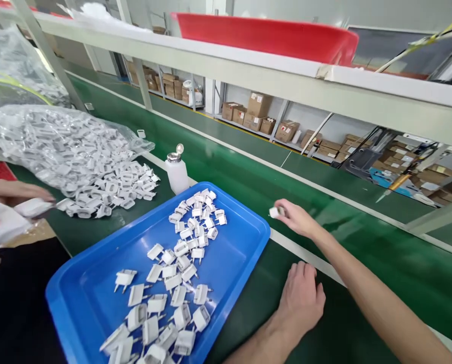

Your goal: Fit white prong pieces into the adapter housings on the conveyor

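Note:
My right hand (292, 217) is stretched out over the green conveyor belt, its fingers pinching a small white plug adapter (275, 212). Closer to me, on the dark green work surface (260, 283), rests my left hand (302, 296), palm down with the fingers curled under. Its fingertips are hidden, so I cannot tell if anything is in it. Left of both hands lies a blue tray (244, 253) with many white two-pin plug adapters (182, 263), loosely scattered and pointing various ways.
A white pump bottle (178, 174) stands behind the tray. Further left, white plastic housings (116, 187) spill from a clear bag (40, 121). A co-worker's hands (13, 212) hold white pieces at the left edge. A shelf beam (229, 65) with a red bin (267, 38) crosses above.

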